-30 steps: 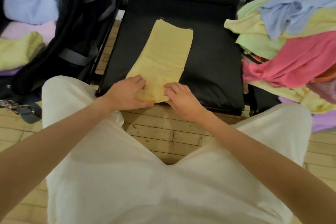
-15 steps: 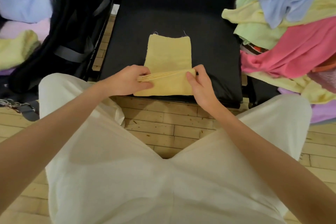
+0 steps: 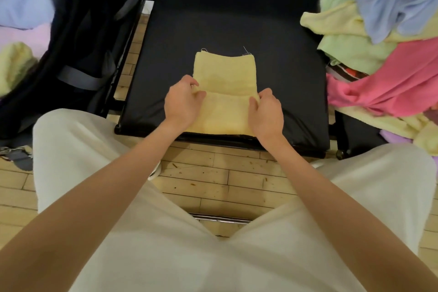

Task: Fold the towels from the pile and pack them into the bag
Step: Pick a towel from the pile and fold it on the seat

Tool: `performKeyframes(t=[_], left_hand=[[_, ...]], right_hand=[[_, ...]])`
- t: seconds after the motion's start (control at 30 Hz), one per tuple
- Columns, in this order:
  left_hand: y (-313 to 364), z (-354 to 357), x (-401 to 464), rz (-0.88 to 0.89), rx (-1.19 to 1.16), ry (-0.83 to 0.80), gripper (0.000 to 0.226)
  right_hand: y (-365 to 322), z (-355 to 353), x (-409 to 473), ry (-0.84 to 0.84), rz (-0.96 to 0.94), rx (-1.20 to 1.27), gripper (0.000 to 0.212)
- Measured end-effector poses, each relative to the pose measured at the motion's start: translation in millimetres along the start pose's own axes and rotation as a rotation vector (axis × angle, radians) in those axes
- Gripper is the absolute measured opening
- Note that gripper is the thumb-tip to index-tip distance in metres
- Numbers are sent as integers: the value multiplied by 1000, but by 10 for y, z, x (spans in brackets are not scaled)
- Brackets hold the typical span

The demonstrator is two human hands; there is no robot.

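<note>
Black chair seat over a wood floor carries a yellow towel, its long axis running straight away from the person. Both hands pinch the near flap's leading edge, left hand and right hand equally close at opposite sides. An open black bag at left holds folded towels; the unfolded pile sits right.

Black fabric bag at 10 o'clock: cut off by left edge, interior mostly unseen. Heap of loose coloured towels at 2 o'clock runs off right edge. Left hand & right hand hide the folded pale-yellow towel's side edges.
</note>
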State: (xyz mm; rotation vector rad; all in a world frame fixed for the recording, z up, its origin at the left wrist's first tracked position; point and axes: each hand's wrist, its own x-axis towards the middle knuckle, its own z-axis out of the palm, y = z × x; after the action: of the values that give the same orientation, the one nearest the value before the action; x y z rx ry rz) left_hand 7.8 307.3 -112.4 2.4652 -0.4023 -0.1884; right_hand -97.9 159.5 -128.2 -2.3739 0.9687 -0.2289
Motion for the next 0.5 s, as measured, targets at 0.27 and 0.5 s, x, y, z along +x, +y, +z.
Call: performKeyframes(t=[0.27,0.5], left_hand=[[-73,12,-9,223,269,26,35],[-126,-457,-231,554,354,-463,54]], right_hand=[[-14,-60,0,83,-85,-91,26],[71,-451,-147,-420,-474,-165,55]])
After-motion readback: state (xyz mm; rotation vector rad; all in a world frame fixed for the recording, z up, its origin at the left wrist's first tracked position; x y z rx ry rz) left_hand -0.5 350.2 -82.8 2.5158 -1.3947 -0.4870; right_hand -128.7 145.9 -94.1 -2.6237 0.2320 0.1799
